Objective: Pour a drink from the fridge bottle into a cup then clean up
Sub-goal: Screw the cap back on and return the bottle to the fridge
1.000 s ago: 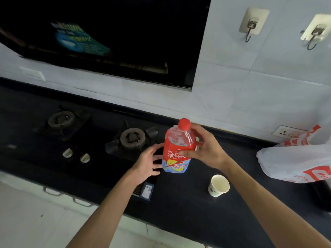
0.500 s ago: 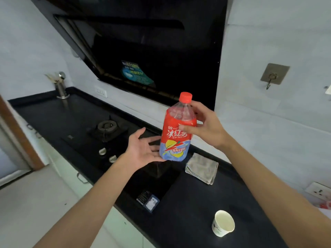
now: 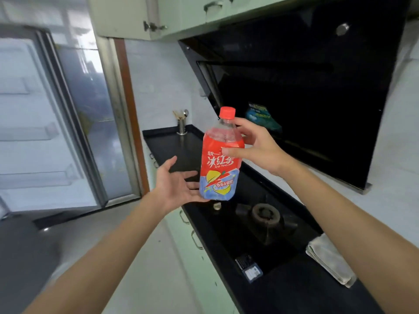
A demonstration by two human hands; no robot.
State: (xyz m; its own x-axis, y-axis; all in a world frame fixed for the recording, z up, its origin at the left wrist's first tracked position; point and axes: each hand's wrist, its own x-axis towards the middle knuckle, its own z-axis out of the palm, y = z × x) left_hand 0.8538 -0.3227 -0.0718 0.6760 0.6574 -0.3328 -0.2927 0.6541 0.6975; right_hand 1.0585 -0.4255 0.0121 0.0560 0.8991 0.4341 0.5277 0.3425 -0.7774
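Note:
The ice tea bottle, red label and red cap on, hangs upright in the air above the left end of the stove. My right hand grips its upper part, thumb across the label. My left hand is open, palm up, with its fingertips touching the bottle's lower left side. The fridge stands at the far left with its door open and its door shelves showing. The paper cup is out of view.
A black counter runs along the right with a gas burner, a folded grey cloth and a small dark box. A black range hood hangs above. A utensil holder stands at the counter's far end.
The view has swung left from the counter toward the fridge. The cup has left the view. The bottle has stayed in my right hand, with my left hand open beside its base.

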